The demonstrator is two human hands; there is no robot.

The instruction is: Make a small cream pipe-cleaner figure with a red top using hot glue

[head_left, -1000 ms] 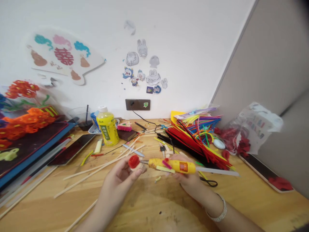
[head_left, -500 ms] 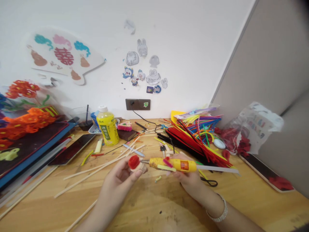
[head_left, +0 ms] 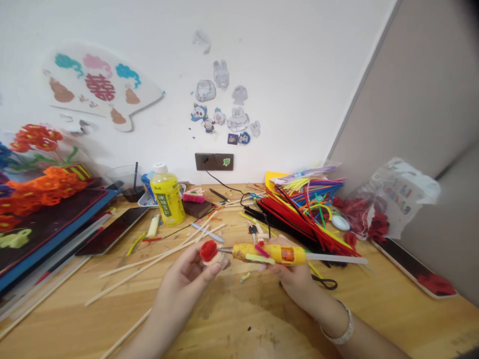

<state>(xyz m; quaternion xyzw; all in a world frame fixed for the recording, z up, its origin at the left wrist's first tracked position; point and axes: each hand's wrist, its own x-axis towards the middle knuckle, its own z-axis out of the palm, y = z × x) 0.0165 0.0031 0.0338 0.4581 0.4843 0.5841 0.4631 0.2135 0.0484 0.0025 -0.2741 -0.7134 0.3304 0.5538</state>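
Observation:
My left hand (head_left: 189, 279) pinches a small red pipe-cleaner flower (head_left: 208, 250) above the wooden table (head_left: 232, 319). A yellow glue gun (head_left: 271, 254) lies gripped in my right hand (head_left: 295, 276), its metal tip pointing left and almost touching the flower. A clear glue stick (head_left: 337, 259) sticks out of the gun's back toward the right. Bits of pink and green pipe cleaner cling to the gun's body. A beaded bracelet sits on my right wrist.
A heap of coloured pipe cleaners (head_left: 303, 209) lies behind the gun. Wooden sticks (head_left: 157, 257) are scattered to the left. A yellow drink bottle (head_left: 167, 195), a tablet (head_left: 112, 230), orange pipe-cleaner flowers (head_left: 41, 187), black scissors (head_left: 324, 282) and a plastic bag (head_left: 389, 199) stand around.
The glue gun has levelled slightly, its glue stick rising a little at the right. Both hands stay almost where they were.

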